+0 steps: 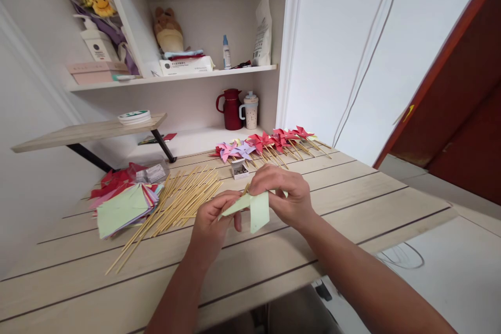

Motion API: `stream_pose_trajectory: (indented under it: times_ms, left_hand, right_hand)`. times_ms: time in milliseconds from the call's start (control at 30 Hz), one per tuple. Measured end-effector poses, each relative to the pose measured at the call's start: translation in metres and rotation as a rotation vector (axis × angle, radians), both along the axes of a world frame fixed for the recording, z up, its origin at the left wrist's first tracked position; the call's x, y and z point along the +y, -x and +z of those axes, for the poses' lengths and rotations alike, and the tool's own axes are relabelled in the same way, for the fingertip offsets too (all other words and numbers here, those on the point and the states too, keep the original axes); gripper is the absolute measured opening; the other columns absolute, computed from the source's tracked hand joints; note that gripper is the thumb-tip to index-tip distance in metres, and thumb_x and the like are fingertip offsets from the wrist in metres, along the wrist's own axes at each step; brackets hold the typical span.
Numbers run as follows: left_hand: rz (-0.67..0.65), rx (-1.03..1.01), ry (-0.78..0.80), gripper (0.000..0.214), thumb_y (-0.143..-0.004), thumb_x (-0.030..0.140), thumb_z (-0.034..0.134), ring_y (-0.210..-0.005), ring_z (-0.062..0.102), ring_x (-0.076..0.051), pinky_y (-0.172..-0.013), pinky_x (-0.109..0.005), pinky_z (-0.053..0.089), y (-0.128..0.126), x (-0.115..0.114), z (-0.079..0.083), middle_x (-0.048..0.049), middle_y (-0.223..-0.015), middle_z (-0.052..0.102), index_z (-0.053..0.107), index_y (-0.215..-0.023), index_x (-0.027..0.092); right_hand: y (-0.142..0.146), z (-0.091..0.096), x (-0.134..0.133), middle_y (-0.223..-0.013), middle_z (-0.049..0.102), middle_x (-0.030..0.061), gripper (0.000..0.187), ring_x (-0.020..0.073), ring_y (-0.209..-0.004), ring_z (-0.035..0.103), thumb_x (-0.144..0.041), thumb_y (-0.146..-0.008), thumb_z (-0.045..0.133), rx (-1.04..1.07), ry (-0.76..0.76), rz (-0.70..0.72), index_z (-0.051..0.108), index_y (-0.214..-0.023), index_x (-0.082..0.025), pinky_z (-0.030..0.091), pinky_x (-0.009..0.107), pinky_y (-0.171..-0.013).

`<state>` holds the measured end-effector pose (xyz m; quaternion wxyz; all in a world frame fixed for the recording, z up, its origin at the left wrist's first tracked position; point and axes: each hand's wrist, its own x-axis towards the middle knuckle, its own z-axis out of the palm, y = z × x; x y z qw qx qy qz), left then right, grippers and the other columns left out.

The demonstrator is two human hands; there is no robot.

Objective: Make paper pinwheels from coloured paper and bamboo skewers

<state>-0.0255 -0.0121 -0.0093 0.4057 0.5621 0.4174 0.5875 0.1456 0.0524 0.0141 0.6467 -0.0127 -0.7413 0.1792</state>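
Pale green cut paper (260,213), with a flap hanging down, is held between my two hands above the table. My left hand (215,218) is closed on the paper's left side. From above, my right hand (285,193) pinches its upper right part. Between the hands a bit of a thin wooden stick shows behind the paper; its rest is hidden. Just beyond my fingers stands a small open box (239,169) of little metal pieces. Left of my hands lies a loose pile of wooden sticks (188,195), beside a stack of coloured paper sheets (121,211).
Finished paper pinwheels (262,142) on sticks lie along the table's back edge. A raised wooden shelf (90,133) stands back left. Behind are a dark red jug (232,109) and a speckled cup (251,110). The table's right edge borders the floor.
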Motion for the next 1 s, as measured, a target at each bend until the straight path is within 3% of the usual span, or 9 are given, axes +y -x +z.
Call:
stream_pose_trajectory:
  times_ms: [133,367,633,800,1000]
  left_hand:
    - [0.003,-0.008,-0.021,0.027,-0.081,0.045,0.075,-0.053,0.054,-0.015,-0.048,-0.026,0.043,0.0008,0.0007,-0.0018,-0.0054,-0.062,0.065,0.081,-0.081,0.019]
    - [-0.003,0.045,-0.127,0.025,-0.084,0.042,0.073,-0.052,0.054,-0.012,-0.048,-0.026,0.045,0.0020,0.0025,-0.0027,-0.0077,-0.077,0.073,0.081,-0.085,0.018]
    - [0.033,0.085,-0.241,0.019,-0.086,0.035,0.071,-0.069,0.063,-0.017,-0.056,-0.026,0.050,-0.0001,0.0031,0.0025,-0.0086,-0.084,0.074,0.081,-0.082,0.020]
    - [0.039,0.063,-0.249,0.016,-0.085,0.029,0.071,-0.056,0.055,-0.012,-0.051,-0.023,0.047,-0.0011,0.0025,0.0023,-0.0024,-0.065,0.065,0.082,-0.091,0.020]
    - [0.049,0.033,-0.166,0.016,-0.083,0.027,0.070,-0.050,0.049,-0.008,-0.044,-0.019,0.039,-0.0021,0.0006,0.0021,-0.0008,-0.065,0.062,0.082,-0.092,0.019]
  right_hand:
    - [-0.0001,0.0003,-0.0001,-0.078,0.074,0.0041,0.015,0.0173,-0.072,0.069,-0.010,-0.090,0.066,-0.002,-0.011,0.001,0.074,-0.089,-0.023,0.056,0.034,-0.066]
    - [-0.0009,0.0003,-0.0011,-0.078,0.074,0.0036,0.018,0.0163,-0.072,0.068,-0.008,-0.090,0.064,-0.005,0.003,0.002,0.074,-0.090,-0.022,0.056,0.033,-0.067]
    - [-0.0020,-0.0020,-0.0003,-0.080,0.074,0.0034,0.019,0.0163,-0.073,0.067,-0.007,-0.089,0.065,-0.016,0.032,0.025,0.074,-0.091,-0.023,0.055,0.033,-0.067]
    - [-0.0020,-0.0021,0.0002,-0.080,0.074,0.0033,0.021,0.0159,-0.073,0.067,-0.004,-0.088,0.065,-0.012,0.020,0.021,0.074,-0.091,-0.023,0.055,0.033,-0.068]
    - [-0.0038,-0.0023,0.0012,-0.081,0.074,0.0032,0.021,0.0161,-0.073,0.067,-0.005,-0.089,0.065,-0.021,0.030,0.009,0.075,-0.092,-0.023,0.055,0.033,-0.067]
